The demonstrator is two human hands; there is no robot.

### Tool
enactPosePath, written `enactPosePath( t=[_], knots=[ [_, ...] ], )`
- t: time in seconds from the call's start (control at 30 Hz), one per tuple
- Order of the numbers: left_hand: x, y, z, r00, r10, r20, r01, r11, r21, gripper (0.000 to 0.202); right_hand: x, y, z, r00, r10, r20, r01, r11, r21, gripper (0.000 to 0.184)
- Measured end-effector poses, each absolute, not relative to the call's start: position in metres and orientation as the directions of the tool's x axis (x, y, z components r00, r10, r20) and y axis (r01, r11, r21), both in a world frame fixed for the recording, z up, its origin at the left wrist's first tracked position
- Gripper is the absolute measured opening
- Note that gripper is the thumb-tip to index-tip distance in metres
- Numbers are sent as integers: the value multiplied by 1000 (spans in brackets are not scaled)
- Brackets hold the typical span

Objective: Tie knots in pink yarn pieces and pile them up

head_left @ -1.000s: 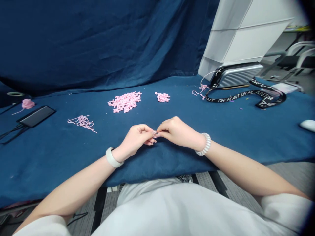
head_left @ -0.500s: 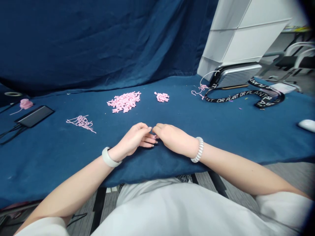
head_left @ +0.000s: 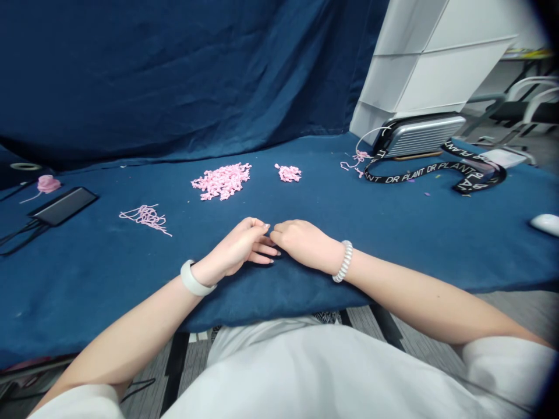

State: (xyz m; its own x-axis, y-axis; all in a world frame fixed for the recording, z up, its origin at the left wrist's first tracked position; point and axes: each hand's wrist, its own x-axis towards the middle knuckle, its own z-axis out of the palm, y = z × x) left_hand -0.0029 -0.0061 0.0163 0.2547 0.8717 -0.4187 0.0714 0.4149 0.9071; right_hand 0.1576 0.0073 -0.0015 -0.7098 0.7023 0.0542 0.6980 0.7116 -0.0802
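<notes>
My left hand (head_left: 248,243) is above the near part of the blue cloth, thumb and index finger pinched together, the other fingers loosely stretched. Almost touching its fingertips is my right hand (head_left: 302,241), its fingers bent inward and closed. Whatever lies between the fingertips is hidden or too small to name. Beyond the hands lies a large heap of small knotted pink yarn pieces (head_left: 222,181). To its right is a smaller cluster of similar pink pieces (head_left: 289,173). Loose pink yarn strands (head_left: 148,217) lie tangled to the left of my left hand.
At the far left are a pink yarn ball (head_left: 48,184) and a black device with cables (head_left: 64,206). On the right, a lettered black strap (head_left: 410,174) curls before a silver ribbed case (head_left: 425,137). A white mouse (head_left: 545,223) sits at the right edge.
My right hand has turned slightly and its wrist has shifted a little left. The left hand keeps nearly the same pose. The yarn on the cloth lies as before.
</notes>
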Motion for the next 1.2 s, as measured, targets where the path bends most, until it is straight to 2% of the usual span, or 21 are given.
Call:
enactPosePath(
  t=[0.2,0.43,0.6,0.67,0.77,0.83,0.93,1.07,1.2],
  knots=[
    [-3,-5,19,244,876,-416,-114,452,885,24,165,17,-2,-705,689,170,686,723,-85,27],
    [-5,-4,20,277,820,-501,-362,572,736,9,167,25,-9,-693,673,259,679,730,-80,28],
    [-4,-5,18,254,869,-425,-551,491,674,5,168,33,-13,-604,676,421,704,701,-116,33],
    [-2,-7,16,241,893,-379,-579,446,682,6,167,34,-15,-538,680,498,689,695,-205,34],
    [1,-10,13,205,937,-283,-539,349,767,7,162,32,-15,-392,733,555,604,660,-445,31],
    [2,-11,11,151,966,-208,-468,255,846,10,159,31,-14,-305,806,507,498,588,-637,30],
    [2,-10,9,82,992,-100,-325,122,938,16,154,29,-12,-292,898,330,271,408,-872,36],
    [0,-8,8,75,997,31,-176,-17,984,21,151,29,-10,-353,921,167,25,188,-982,40],
    [-2,-10,9,95,986,133,-98,-124,987,23,150,27,-9,-377,919,118,-74,97,-993,38]
  ],
)
